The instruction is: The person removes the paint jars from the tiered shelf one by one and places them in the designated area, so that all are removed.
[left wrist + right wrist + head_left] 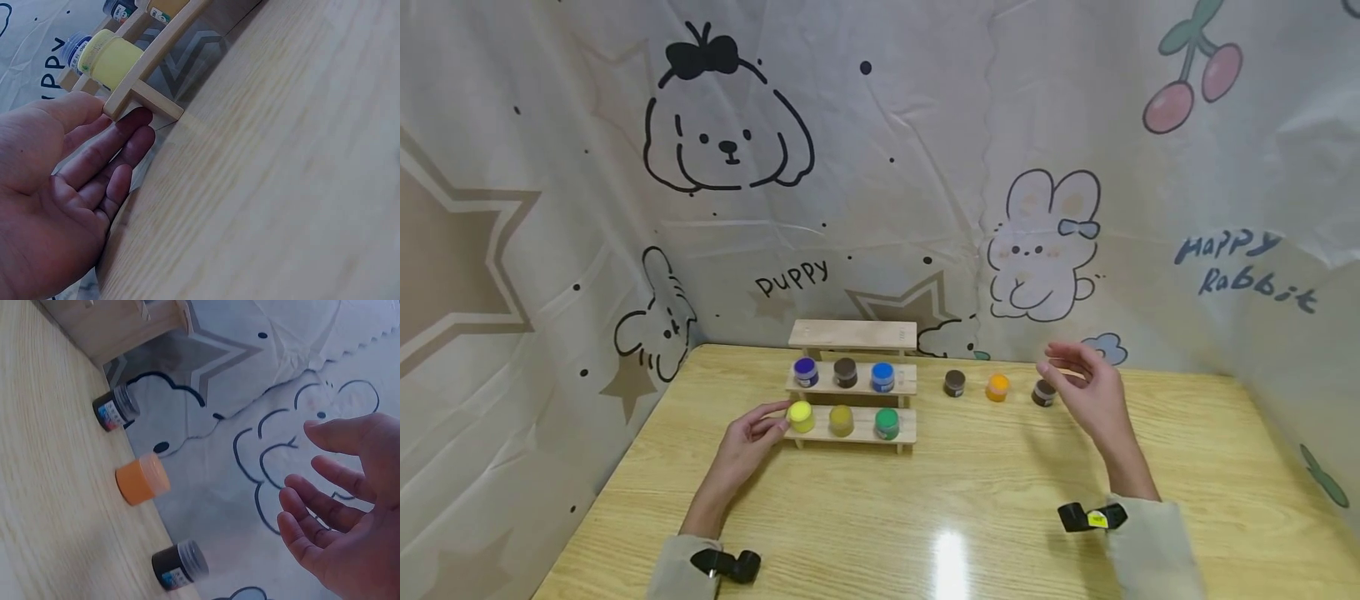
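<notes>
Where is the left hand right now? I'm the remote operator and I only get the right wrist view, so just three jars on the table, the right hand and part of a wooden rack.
Observer: The left hand is at the left end of the lower shelf of the wooden rack.
Operator: Which jar on that shelf is nearest to it?
Observer: The bright yellow jar, first from the left in its row.
Operator: And what stands on the middle shelf?
Observer: From left to right, a purple jar, a dark jar and a blue jar.
</notes>
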Tool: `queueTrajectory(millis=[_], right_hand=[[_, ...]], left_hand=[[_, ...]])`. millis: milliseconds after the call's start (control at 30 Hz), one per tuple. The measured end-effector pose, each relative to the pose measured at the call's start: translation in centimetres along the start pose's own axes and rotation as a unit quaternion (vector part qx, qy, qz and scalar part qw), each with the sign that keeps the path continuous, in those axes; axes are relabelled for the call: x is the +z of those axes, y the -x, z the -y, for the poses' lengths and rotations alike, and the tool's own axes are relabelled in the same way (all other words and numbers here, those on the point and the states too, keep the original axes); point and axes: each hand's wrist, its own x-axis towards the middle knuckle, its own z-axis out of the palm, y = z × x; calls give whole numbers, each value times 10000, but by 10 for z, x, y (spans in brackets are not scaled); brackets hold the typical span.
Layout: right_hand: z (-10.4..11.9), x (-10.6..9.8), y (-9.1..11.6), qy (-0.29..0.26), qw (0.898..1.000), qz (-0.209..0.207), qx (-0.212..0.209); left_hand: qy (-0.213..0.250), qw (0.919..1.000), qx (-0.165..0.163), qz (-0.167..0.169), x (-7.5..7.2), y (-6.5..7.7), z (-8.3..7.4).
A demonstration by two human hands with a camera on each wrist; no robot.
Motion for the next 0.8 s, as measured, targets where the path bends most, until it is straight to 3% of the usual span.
queueTrajectory(millis=[467,800], right_hand=[[24,34,6,-410,9958,528,-629],[37,61,18,-677,9906,773,-899]], left_hand=[[-221,9997,9,-119,-3,2,1],[-23,9998,184,-22,-1,0,2]])
